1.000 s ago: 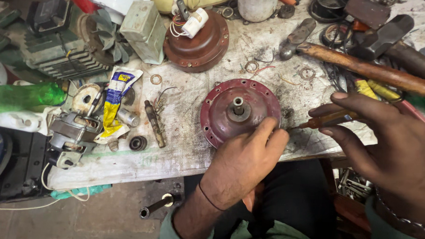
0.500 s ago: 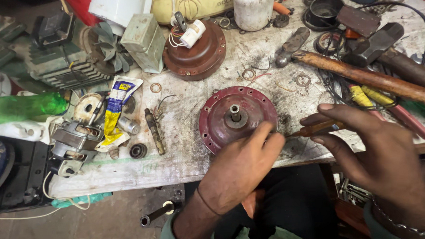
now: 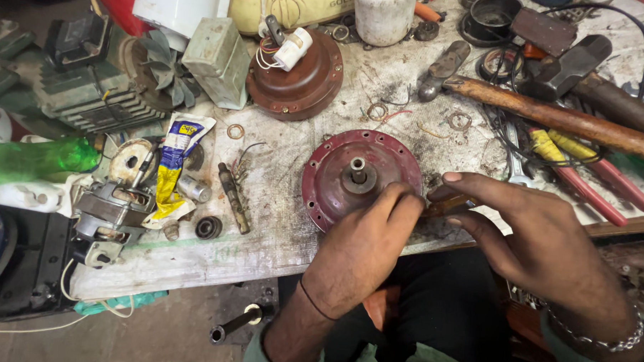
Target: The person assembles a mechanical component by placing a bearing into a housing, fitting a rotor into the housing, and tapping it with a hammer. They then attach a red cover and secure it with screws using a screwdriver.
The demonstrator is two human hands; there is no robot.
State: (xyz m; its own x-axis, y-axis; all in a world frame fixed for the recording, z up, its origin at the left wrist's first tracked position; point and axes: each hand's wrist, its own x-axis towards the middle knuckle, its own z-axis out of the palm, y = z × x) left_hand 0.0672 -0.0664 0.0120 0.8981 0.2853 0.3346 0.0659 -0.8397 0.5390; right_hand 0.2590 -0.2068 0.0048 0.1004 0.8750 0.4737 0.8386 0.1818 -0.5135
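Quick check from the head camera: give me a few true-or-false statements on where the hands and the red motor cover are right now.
1. The left hand rests on the red motor cover. True.
2. The right hand holds the hammer. False: it grips a thin wooden-handled tool; the hammer lies apart on the workbench.
3. The cover's shaft points up. True.
4. The green bottle stands upright. False: it lies on its side.

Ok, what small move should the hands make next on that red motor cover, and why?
Probably bring the tool's tip in to the red motor cover. The left hand already steadies its near rim, and the right hand holds a wooden-handled tool just beside it; the tip is hidden.
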